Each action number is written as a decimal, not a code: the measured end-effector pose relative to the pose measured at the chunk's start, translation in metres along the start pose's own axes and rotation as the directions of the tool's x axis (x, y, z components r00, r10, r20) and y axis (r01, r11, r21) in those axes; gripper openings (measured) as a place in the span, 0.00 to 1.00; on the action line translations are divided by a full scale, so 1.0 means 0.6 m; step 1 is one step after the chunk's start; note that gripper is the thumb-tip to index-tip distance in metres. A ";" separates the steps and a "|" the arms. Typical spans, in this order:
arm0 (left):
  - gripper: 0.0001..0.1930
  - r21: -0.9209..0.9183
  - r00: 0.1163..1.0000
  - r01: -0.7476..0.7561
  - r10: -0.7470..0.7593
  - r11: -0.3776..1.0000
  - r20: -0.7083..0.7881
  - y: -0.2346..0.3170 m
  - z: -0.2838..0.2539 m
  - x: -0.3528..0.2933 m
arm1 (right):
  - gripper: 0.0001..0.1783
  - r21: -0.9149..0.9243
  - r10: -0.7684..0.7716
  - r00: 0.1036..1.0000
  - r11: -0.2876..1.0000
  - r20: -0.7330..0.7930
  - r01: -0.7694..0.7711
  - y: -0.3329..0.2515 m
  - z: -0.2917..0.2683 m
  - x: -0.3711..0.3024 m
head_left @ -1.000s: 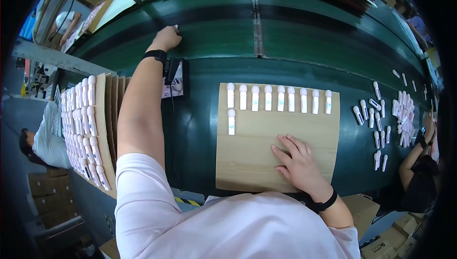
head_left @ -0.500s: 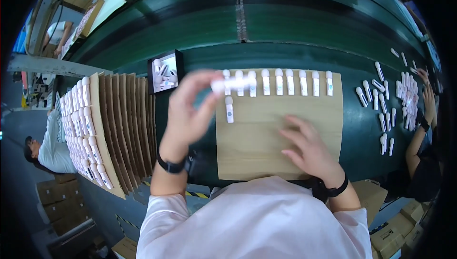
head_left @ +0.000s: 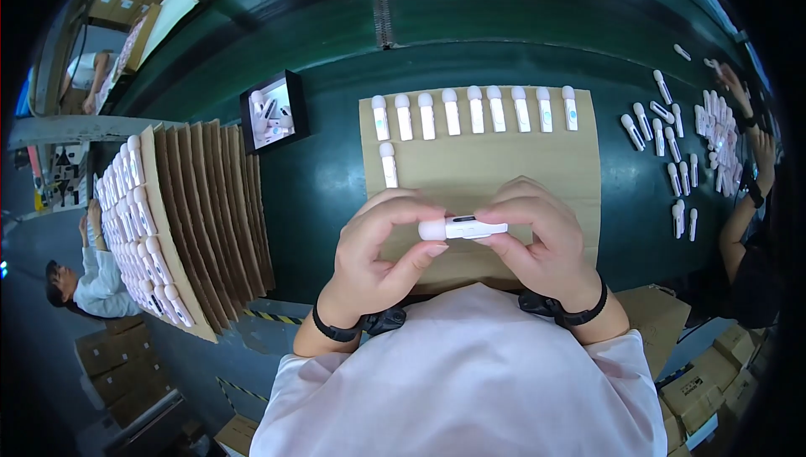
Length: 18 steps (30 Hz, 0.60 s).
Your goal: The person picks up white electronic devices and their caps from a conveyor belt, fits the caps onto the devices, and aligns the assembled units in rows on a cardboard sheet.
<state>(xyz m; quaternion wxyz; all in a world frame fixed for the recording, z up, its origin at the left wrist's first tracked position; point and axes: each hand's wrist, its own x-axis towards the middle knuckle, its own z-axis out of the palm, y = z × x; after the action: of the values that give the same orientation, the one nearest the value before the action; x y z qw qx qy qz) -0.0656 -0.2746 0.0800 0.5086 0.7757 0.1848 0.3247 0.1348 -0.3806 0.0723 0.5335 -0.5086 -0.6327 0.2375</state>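
Observation:
Both my hands hold one small white wand massager (head_left: 463, 229) sideways in front of me, above the near part of a brown cardboard sheet (head_left: 474, 155). My left hand (head_left: 378, 243) pinches it by its rounded pale-pink head. At the other end, the fingertips of my right hand (head_left: 541, 239) grip the white body. A dark strip shows on its upper side. Beyond my hands, a row of like massagers (head_left: 451, 113) stretches along the sheet's far edge, heads pointing away. Below that row's left end lies a single massager (head_left: 388, 165).
Upright cardboard sheets (head_left: 214, 222) stand at the left, the outermost bearing rows of massagers (head_left: 138, 214). A black-edged box (head_left: 295, 100) holds several more. On the green table's right side lie loose massagers (head_left: 663, 142) and a pile (head_left: 718, 138), near a co-worker's hands (head_left: 762, 159).
My left hand has brought the massager down and nearer to me. My right hand has closed on its other end. The camera's view has shifted slightly.

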 end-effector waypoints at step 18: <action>0.13 0.085 0.993 -0.121 0.121 0.989 0.011 0.000 0.013 0.009 | 0.22 -0.042 -0.066 0.997 0.997 -0.051 0.064 -0.006 0.011 0.001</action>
<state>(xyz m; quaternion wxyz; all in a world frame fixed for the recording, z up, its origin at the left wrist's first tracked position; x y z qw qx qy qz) -0.0562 -0.2764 0.0793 0.4546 0.8077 0.1495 0.3444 0.1274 -0.3796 0.0737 0.5468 -0.5047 -0.6393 0.1938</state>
